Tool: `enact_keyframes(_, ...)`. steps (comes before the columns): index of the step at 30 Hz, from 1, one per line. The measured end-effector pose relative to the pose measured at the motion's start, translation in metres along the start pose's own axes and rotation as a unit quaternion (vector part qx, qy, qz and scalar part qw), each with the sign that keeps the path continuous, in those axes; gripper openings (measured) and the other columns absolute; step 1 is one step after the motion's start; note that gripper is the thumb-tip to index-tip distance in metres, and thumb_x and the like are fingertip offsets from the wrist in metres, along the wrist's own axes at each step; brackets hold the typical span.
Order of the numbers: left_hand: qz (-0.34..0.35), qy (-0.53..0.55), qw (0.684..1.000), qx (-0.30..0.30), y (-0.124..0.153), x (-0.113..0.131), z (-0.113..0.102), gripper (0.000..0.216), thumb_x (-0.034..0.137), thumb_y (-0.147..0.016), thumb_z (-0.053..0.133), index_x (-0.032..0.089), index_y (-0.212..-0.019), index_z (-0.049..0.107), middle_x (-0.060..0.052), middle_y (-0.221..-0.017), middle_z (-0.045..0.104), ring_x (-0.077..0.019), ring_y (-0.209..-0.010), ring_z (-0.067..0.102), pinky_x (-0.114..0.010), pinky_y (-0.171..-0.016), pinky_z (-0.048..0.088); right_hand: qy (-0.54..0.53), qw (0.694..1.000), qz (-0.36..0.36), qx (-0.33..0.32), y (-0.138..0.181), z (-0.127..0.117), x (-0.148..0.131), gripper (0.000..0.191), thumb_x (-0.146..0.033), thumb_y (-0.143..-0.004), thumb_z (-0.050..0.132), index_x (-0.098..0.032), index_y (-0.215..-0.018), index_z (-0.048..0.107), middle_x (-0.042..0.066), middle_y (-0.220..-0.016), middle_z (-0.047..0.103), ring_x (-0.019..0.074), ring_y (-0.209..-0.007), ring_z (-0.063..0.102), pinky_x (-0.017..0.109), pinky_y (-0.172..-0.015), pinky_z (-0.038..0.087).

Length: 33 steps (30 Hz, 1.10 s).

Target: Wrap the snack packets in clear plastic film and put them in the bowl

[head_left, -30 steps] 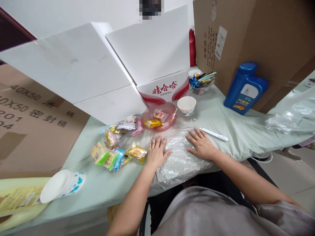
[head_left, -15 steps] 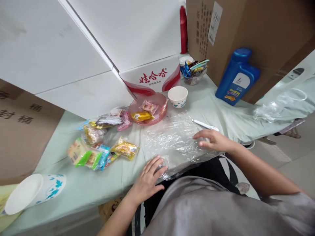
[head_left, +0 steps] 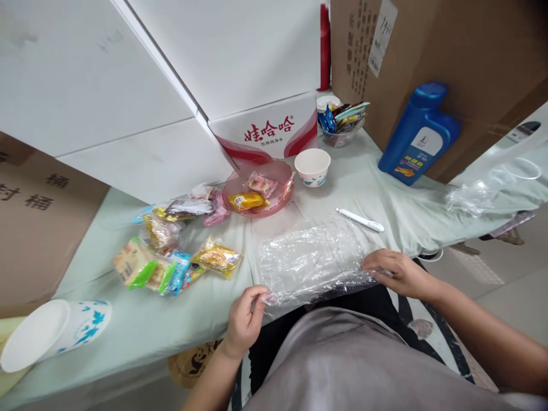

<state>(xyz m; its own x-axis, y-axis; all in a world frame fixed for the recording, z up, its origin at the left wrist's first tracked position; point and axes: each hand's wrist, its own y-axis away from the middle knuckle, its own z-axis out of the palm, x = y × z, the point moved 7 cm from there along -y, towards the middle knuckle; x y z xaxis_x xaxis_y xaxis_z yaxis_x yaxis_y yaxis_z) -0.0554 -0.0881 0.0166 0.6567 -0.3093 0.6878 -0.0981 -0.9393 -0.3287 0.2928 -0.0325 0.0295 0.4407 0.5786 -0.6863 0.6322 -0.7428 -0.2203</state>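
Note:
A crinkled sheet of clear plastic wrap (head_left: 314,260) lies on the pale green cloth at the table's near edge. My left hand (head_left: 245,317) pinches its near left corner. My right hand (head_left: 396,273) grips its near right corner. Just beyond the sheet lies a white pen-like stick (head_left: 359,219). A pink plate (head_left: 261,197) with wrapped snacks sits farther back, beside a small paper bowl (head_left: 312,166).
Several loose snack packets (head_left: 171,257) lie at the left. A paper cup (head_left: 51,334) lies on its side at the near left. A white carton (head_left: 265,134), a candy bowl (head_left: 340,123), a blue jug (head_left: 417,134) and large cardboard boxes (head_left: 449,63) stand behind.
Both hands slid from flat on the middle of the plastic wrap back to its near corners and closed on them. The camera tilted down and nearer.

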Motion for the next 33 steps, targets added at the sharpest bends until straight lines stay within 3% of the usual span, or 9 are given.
enact_keyframes(4, -0.115, 0.024, 0.991, 0.068, -0.011, -0.015, -0.005, 0.018, 0.032, -0.091, 0.053, 0.018, -0.099, 0.061, 0.001, -0.069, 0.067, -0.0130, -0.058, 0.066, -0.023, -0.060, 0.054, -0.103, 0.986, 0.115, 0.057, -0.007, -0.006, 0.006, 0.021, -0.036, -0.093, 0.053, -0.021, -0.099, 0.066, 0.007, -0.095, 0.072, 0.0191, -0.086, 0.069, 0.030, -0.074, 0.056)
enact_keyframes(9, -0.176, -0.006, 0.975, 0.137, -0.041, -0.023, 0.001, 0.027, 0.038, -0.089, 0.052, 0.017, -0.104, 0.058, 0.001, -0.069, 0.065, -0.0128, -0.053, 0.062, -0.026, -0.060, 0.052, -0.115, 0.942, 0.251, 0.188, -0.023, 0.005, 0.034, 0.035, -0.040, -0.090, 0.052, -0.018, -0.117, 0.055, 0.002, -0.073, 0.067, 0.0178, -0.063, 0.066, 0.030, -0.059, 0.053)
enact_keyframes(11, -0.181, -0.054, 0.973, 0.130, -0.052, -0.027, 0.007, 0.030, 0.037, -0.088, 0.052, 0.017, -0.109, 0.057, 0.000, -0.071, 0.066, -0.0147, -0.057, 0.063, -0.028, -0.062, 0.051, -0.056, 0.937, 0.272, 0.211, -0.027, 0.010, 0.040, 0.037, -0.037, -0.089, 0.051, -0.018, -0.121, 0.051, 0.000, -0.069, 0.064, 0.0176, -0.057, 0.063, 0.031, -0.057, 0.051)
enact_keyframes(15, -0.177, -0.165, 0.964, 0.111, -0.063, -0.034, 0.017, 0.032, 0.034, -0.085, 0.056, 0.017, -0.113, 0.058, -0.003, -0.075, 0.067, -0.0193, -0.068, 0.065, -0.030, -0.064, 0.048, 0.138, 0.933, 0.252, 0.218, -0.029, 0.013, 0.036, 0.040, -0.033, -0.089, 0.050, -0.016, -0.125, 0.050, 0.006, -0.080, 0.069, 0.0235, -0.069, 0.067, 0.034, -0.060, 0.050)
enact_keyframes(23, -0.103, -0.237, 0.961, 0.097, -0.066, -0.025, 0.026, 0.029, 0.031, -0.089, 0.054, 0.015, -0.114, 0.057, -0.004, -0.077, 0.066, -0.0196, -0.068, 0.063, -0.029, -0.064, 0.045, 0.255, 0.914, 0.217, 0.227, -0.029, 0.014, 0.033, 0.039, -0.037, -0.094, 0.044, -0.016, -0.126, 0.051, 0.006, -0.076, 0.069, 0.0245, -0.066, 0.066, 0.033, -0.054, 0.046)
enact_keyframes(29, 0.021, -0.273, 0.945, 0.179, -0.064, 0.018, 0.004, 0.025, 0.029, -0.089, 0.057, 0.013, -0.107, 0.062, -0.015, -0.102, 0.062, -0.0254, -0.093, 0.061, -0.038, -0.084, 0.048, 0.248, 0.909, 0.198, 0.272, -0.029, -0.008, 0.022, 0.034, -0.039, -0.094, 0.047, -0.018, -0.118, 0.055, 0.007, -0.086, 0.067, 0.0207, -0.068, 0.063, 0.034, -0.063, 0.049)
enact_keyframes(31, 0.090, -0.248, 0.956, 0.126, -0.067, 0.032, 0.013, 0.015, 0.023, -0.090, 0.054, 0.016, -0.099, 0.065, -0.011, -0.095, 0.064, -0.0242, -0.094, 0.061, -0.038, -0.087, 0.048, 0.245, 0.914, 0.151, 0.284, -0.033, -0.010, 0.006, 0.026, -0.035, -0.094, 0.048, -0.018, -0.110, 0.058, 0.008, -0.084, 0.066, 0.0228, -0.076, 0.063, 0.036, -0.072, 0.050)
enact_keyframes(33, 0.148, -0.228, 0.962, 0.025, -0.069, 0.040, 0.033, 0.017, 0.020, -0.092, 0.051, 0.019, -0.099, 0.066, -0.009, -0.095, 0.067, -0.0235, -0.098, 0.062, -0.038, -0.091, 0.047, 0.235, 0.930, 0.086, 0.269, -0.040, -0.002, -0.011, 0.020, -0.030, -0.095, 0.047, -0.019, -0.105, 0.061, 0.009, -0.084, 0.067, 0.0241, -0.084, 0.062, 0.038, -0.079, 0.050)
